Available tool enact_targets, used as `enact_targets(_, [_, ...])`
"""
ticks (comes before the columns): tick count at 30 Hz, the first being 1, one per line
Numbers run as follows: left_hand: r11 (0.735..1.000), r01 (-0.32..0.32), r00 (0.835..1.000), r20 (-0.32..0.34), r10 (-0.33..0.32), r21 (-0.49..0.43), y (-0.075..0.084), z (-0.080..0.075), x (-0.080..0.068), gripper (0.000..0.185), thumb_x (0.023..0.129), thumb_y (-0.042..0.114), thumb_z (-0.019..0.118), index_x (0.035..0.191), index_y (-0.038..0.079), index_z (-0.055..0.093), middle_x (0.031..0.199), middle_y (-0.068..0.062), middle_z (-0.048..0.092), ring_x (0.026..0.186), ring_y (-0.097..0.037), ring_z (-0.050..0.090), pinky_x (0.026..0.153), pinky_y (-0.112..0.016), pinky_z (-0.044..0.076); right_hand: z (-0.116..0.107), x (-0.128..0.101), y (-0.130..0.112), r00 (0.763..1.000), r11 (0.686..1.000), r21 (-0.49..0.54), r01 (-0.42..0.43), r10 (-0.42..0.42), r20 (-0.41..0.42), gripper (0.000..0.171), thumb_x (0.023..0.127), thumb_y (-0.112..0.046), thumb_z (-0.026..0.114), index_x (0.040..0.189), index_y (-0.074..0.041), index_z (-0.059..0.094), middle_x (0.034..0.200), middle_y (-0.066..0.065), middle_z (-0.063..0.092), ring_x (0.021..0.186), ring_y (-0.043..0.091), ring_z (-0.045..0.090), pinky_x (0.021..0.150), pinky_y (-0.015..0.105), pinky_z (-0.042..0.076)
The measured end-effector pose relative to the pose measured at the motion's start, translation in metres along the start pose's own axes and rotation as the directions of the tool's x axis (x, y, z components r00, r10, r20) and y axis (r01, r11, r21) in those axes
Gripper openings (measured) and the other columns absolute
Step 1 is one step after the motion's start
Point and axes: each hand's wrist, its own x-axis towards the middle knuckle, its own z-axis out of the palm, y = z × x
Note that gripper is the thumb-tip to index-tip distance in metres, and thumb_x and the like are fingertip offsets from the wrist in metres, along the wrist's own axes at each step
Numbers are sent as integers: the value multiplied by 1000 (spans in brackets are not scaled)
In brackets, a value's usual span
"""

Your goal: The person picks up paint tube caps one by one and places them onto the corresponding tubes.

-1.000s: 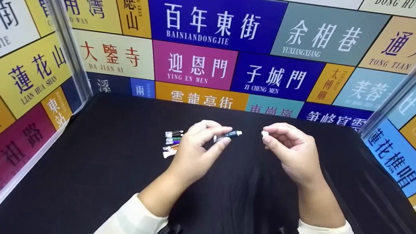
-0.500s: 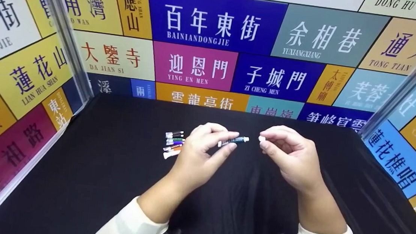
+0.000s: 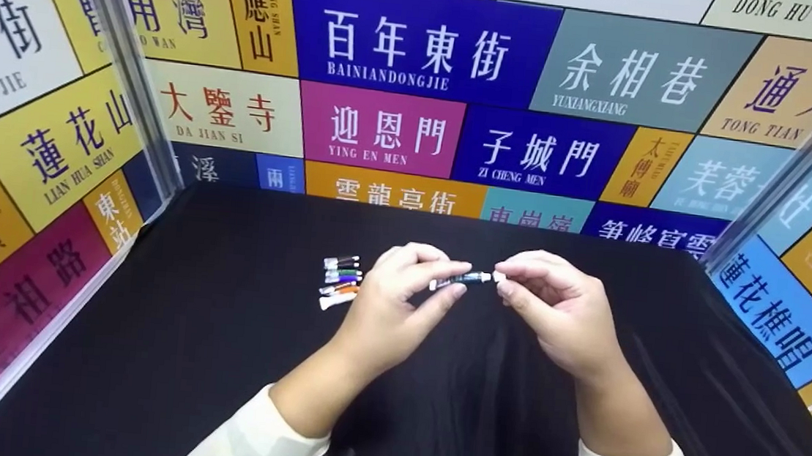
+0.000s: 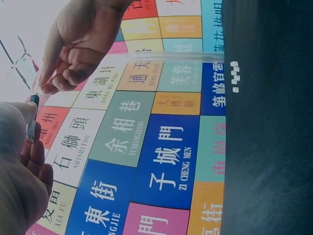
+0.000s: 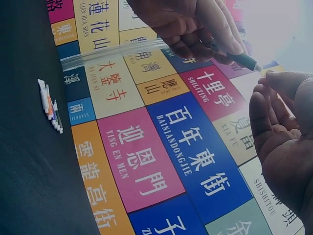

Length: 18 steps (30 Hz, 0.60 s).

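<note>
Above the middle of the black cloth-covered table (image 3: 218, 358), in the head view, we see our left hand (image 3: 400, 294) pinching a small dark-green paint tube (image 3: 462, 280) between thumb and forefinger, held level in the air. Our right hand (image 3: 553, 311) pinches a tiny white cap (image 3: 499, 276) at the tube's right end; fingertips hide most of the cap, so we cannot tell whether it is seated. Half a second ago a clear gap lay between cap and tube; now they meet. Left of the hands, a row of small coloured paint tubes (image 3: 339, 279) lies on the cloth.

From the left wrist view, only the tube's tip (image 4: 33, 99) shows beside the right hand (image 4: 78, 44); the cap is hidden.

From the right wrist view, the tube (image 5: 239, 58) juts from the left hand's curled fingers (image 5: 195, 29), and the row (image 5: 51, 106) shows white caps more plainly.
</note>
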Motion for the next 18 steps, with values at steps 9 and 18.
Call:
enact_targets(9, [1000,-6,1000,18,5,9,1,0,0,26,99,26,79,123,17,82,111,2,76,107,-11,66,99,-34,51,2,-1,0,1000,999,-39,6,-5,23,22,88,17,75,108,8,78,106,5,77,85,13,74,78,21,63])
enact_targets(18, [999,-15,999,34,14,37,1,0,-1,27,98,27,79,124,18,82,111,3,76,109,-13,66,101,-34,51,3,-1,-2,1000,993,-116,-6,9,25,21,89,13,77,106,2,80,103,3,77,78,11,70,72,19,61])
